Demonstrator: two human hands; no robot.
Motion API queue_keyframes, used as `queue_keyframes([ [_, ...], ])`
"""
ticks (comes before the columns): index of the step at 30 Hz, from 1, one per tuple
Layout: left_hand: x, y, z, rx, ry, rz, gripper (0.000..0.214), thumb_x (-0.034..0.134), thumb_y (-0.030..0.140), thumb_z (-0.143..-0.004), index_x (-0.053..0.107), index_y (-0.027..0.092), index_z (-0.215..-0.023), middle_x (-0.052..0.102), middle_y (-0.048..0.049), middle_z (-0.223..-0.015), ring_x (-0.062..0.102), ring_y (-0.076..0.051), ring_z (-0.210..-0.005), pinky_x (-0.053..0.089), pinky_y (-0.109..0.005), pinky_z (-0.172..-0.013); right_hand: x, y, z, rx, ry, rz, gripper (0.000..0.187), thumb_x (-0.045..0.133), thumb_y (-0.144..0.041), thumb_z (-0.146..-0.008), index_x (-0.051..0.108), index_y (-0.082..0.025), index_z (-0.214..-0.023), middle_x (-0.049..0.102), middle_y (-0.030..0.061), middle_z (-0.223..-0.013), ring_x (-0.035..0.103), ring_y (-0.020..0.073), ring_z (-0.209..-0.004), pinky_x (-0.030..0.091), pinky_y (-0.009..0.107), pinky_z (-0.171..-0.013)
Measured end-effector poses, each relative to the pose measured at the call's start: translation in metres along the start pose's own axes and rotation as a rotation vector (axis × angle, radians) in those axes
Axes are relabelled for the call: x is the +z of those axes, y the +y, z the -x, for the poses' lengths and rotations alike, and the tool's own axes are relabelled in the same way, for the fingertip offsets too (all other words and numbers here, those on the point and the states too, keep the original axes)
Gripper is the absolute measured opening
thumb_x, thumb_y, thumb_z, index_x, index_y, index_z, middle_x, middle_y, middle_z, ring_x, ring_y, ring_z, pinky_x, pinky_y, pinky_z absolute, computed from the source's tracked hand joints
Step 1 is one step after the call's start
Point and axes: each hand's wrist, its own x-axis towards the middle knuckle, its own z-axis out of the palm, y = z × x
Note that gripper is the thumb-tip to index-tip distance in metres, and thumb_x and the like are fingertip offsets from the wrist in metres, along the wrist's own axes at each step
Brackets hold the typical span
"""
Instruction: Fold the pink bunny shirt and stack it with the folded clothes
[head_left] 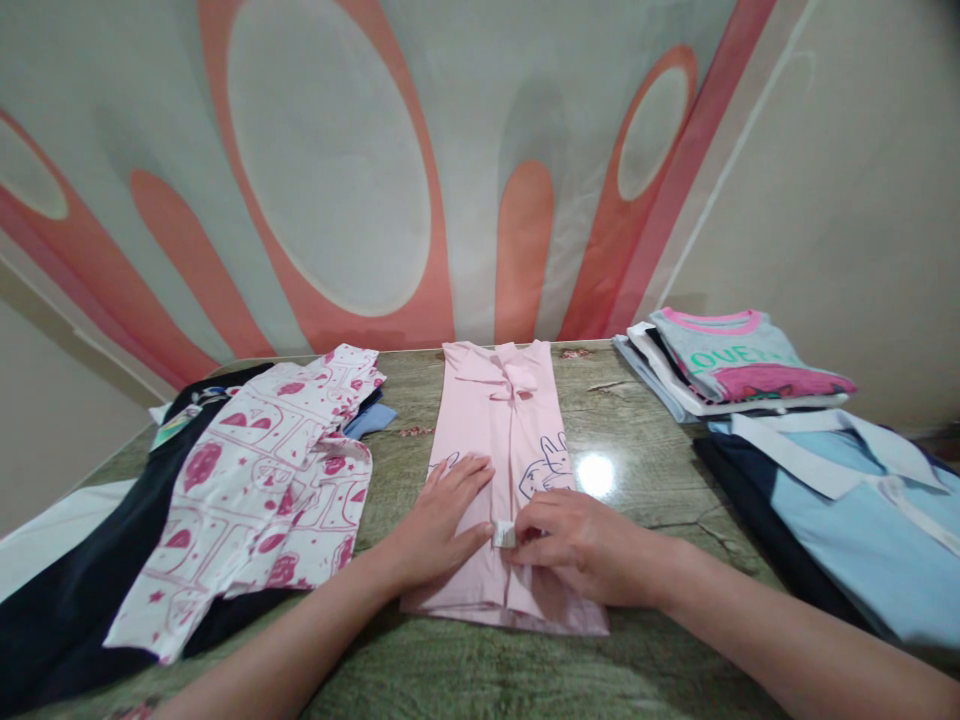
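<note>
A pink shirt (469,420) with dark blue rabbit drawings lies in the middle of the table, its sides folded inward to meet along the centre. My left hand (448,520) rests flat on its left half, fingers stretched out. On the right half, my right hand (574,540) has its fingers bent and pressed together beside a small white label (504,534). Whether those fingertips pinch the label or the fabric edge is hard to make out.
At left, a white garment with red prints (247,490) lies over dark clothes (90,600). At right stand a stack of folded shirts (739,360) and a light blue garment with a white collar (840,510). A painted wall (472,200) rises behind the wooden table (637,450).
</note>
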Motion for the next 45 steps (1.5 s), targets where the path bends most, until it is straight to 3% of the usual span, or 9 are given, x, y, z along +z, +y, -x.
queue_keyframes([
  [9, -0.005, 0.004, -0.001, -0.037, -0.034, 0.068, 0.066, 0.047, 0.055, -0.093, 0.032, 0.021, -0.148, 0.029, -0.0118, -0.157, 0.019, -0.028, -0.146, 0.009, -0.056, -0.119, 0.0, 0.0, -0.001, -0.004, 0.031, -0.008, 0.026, 0.054, -0.011, -0.091, 0.07, -0.024, -0.106, 0.066, 0.0046, -0.098, 0.055, 0.016, -0.089, 0.044, 0.032, -0.078],
  [12, -0.002, 0.004, 0.0, -0.018, 0.0, 0.055, 0.068, 0.055, 0.047, -0.09, 0.031, 0.022, -0.148, 0.027, -0.0115, -0.158, 0.019, -0.029, -0.146, 0.01, -0.056, -0.119, 0.0, 0.001, -0.002, 0.004, 0.094, -0.01, 0.021, 0.051, -0.01, -0.091, 0.07, -0.019, -0.095, 0.065, 0.0063, -0.102, 0.055, 0.0158, -0.091, 0.045, 0.032, -0.08],
  [15, 0.001, 0.004, 0.001, -0.015, 0.029, 0.037, 0.069, 0.059, 0.036, -0.086, 0.032, 0.022, -0.148, 0.026, -0.0107, -0.158, 0.021, -0.029, -0.146, 0.012, -0.054, -0.119, 0.0, 0.002, -0.002, -0.017, 0.135, -0.004, 0.022, 0.05, -0.008, -0.09, 0.069, -0.018, -0.096, 0.063, 0.0075, -0.119, 0.053, 0.0189, -0.108, 0.045, 0.035, -0.09],
  [18, 0.002, 0.005, 0.0, -0.041, 0.027, 0.025, 0.07, 0.06, 0.033, -0.082, 0.034, 0.022, -0.147, 0.028, -0.0098, -0.158, 0.02, -0.027, -0.146, 0.012, -0.052, -0.12, -0.001, 0.004, -0.002, -0.059, 0.07, 0.007, 0.027, 0.051, -0.007, -0.089, 0.067, -0.019, -0.106, 0.063, 0.0054, -0.125, 0.049, 0.0205, -0.118, 0.041, 0.038, -0.096],
  [23, 0.0, 0.006, 0.0, -0.05, 0.001, 0.031, 0.072, 0.061, 0.03, -0.081, 0.033, 0.022, -0.147, 0.027, -0.0102, -0.158, 0.018, -0.027, -0.147, 0.01, -0.053, -0.12, -0.004, 0.006, -0.001, -0.065, 0.003, -0.004, 0.036, 0.05, -0.006, -0.089, 0.064, -0.022, -0.117, 0.069, 0.0019, -0.116, 0.053, 0.0176, -0.115, 0.04, 0.038, -0.095],
  [34, -0.001, 0.006, -0.001, -0.034, -0.006, 0.035, 0.067, 0.056, 0.028, -0.085, 0.032, 0.022, -0.148, 0.028, -0.0088, -0.158, 0.017, -0.026, -0.147, 0.009, -0.054, -0.12, -0.012, -0.001, 0.0, -0.028, -0.051, -0.003, 0.031, 0.053, -0.01, -0.091, 0.066, -0.023, -0.116, 0.07, 0.0028, -0.115, 0.053, 0.0181, -0.111, 0.038, 0.038, -0.098],
  [38, -0.004, 0.008, 0.0, -0.066, -0.035, 0.042, 0.069, 0.058, 0.037, -0.087, 0.032, 0.019, -0.148, 0.025, -0.0111, -0.158, 0.016, -0.028, -0.147, 0.008, -0.054, -0.119, -0.011, 0.0, 0.001, -0.03, -0.05, -0.025, 0.033, 0.053, -0.009, -0.09, 0.066, -0.024, -0.116, 0.07, 0.0013, -0.114, 0.054, 0.0175, -0.11, 0.037, 0.037, -0.098],
  [45, -0.009, -0.004, 0.0, 0.014, -0.098, 0.041, 0.079, 0.056, 0.054, -0.088, 0.022, 0.024, -0.153, 0.018, -0.0094, -0.16, 0.012, -0.03, -0.148, 0.006, -0.055, -0.119, -0.009, -0.003, -0.001, -0.051, -0.068, -0.086, 0.038, 0.053, -0.006, -0.087, 0.064, -0.023, -0.119, 0.069, 0.0005, -0.119, 0.053, 0.0182, -0.112, 0.038, 0.037, -0.098],
])
